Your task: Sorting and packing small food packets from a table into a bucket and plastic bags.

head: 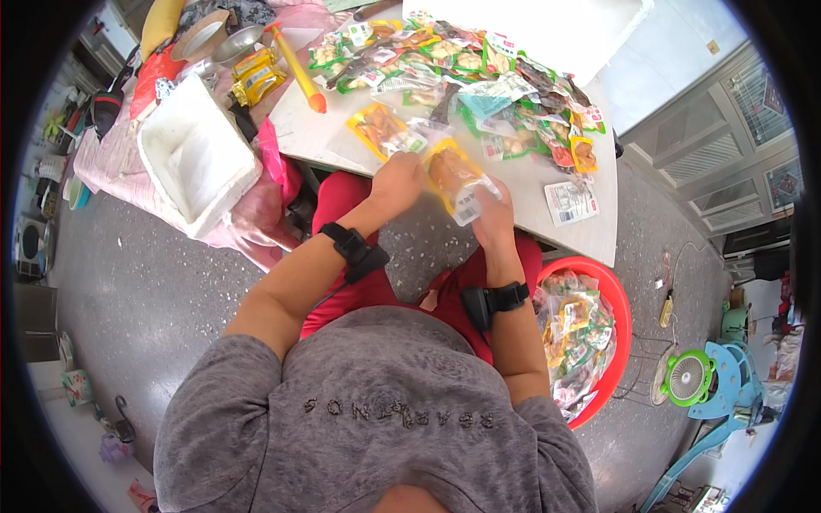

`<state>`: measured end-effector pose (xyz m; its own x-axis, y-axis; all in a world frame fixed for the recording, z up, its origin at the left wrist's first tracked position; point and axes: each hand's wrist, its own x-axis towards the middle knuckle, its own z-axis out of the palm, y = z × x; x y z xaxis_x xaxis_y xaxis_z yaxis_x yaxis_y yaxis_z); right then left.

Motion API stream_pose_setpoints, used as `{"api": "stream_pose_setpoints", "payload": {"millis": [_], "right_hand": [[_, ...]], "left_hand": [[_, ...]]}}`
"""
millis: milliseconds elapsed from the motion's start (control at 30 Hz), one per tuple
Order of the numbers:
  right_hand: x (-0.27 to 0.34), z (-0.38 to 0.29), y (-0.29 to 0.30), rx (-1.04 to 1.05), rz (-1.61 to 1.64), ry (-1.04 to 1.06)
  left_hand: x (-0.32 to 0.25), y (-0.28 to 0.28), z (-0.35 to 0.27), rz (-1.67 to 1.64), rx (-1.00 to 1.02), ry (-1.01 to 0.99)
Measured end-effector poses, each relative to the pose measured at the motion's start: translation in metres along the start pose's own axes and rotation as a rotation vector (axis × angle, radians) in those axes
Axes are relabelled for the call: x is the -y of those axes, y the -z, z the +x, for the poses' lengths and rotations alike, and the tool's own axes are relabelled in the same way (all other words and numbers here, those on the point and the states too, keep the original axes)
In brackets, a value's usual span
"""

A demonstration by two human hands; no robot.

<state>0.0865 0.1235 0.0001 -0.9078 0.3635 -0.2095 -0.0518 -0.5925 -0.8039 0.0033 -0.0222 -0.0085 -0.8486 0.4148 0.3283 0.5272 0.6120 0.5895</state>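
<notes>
Both my hands are at the near edge of the white table, on a clear and yellow plastic food packet with brown contents. My left hand has its fingers closed at the packet's upper left side. My right hand grips its lower right corner, by a white label with a printed code. A second yellow-edged packet lies on the table just beyond my left hand. Farther back spreads a heap of sealed food packets, some green-edged. A white printed packet lies to the right.
A red plastic basin full of packets stands at my right, below the table. At the left, a white foam box rests on pink cloth. A yellow tube with orange ends and yellow packs lie beyond it. A white foam slab is at the back.
</notes>
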Motion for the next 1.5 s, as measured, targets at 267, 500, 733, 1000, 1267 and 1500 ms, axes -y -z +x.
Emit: {"api": "stream_pose_setpoints", "payload": {"millis": [267, 500, 733, 1000, 1267, 1500], "right_hand": [[-0.016, 0.044, -0.015, 0.182, -0.029, -0.133], [-0.001, 0.038, -0.025, 0.245, -0.596, -0.152], [-0.003, 0.033, -0.047, 0.258, -0.784, -0.152], [-0.005, 0.036, -0.045, 0.336, -0.561, -0.204], [0.041, 0.054, 0.043, -0.223, -0.251, 0.102], [0.075, 0.064, 0.083, -0.332, 0.129, 0.251]], "left_hand": [[-0.036, 0.019, -0.004, 0.034, -0.038, -0.057], [-0.021, 0.015, -0.015, 0.072, 0.014, -0.027], [-0.025, 0.020, -0.019, 0.113, 0.036, -0.125], [-0.012, 0.018, -0.019, 0.086, -0.013, -0.207], [0.006, -0.003, -0.021, 0.088, -0.002, -0.190], [0.001, -0.001, -0.020, 0.170, 0.043, -0.136]]}}
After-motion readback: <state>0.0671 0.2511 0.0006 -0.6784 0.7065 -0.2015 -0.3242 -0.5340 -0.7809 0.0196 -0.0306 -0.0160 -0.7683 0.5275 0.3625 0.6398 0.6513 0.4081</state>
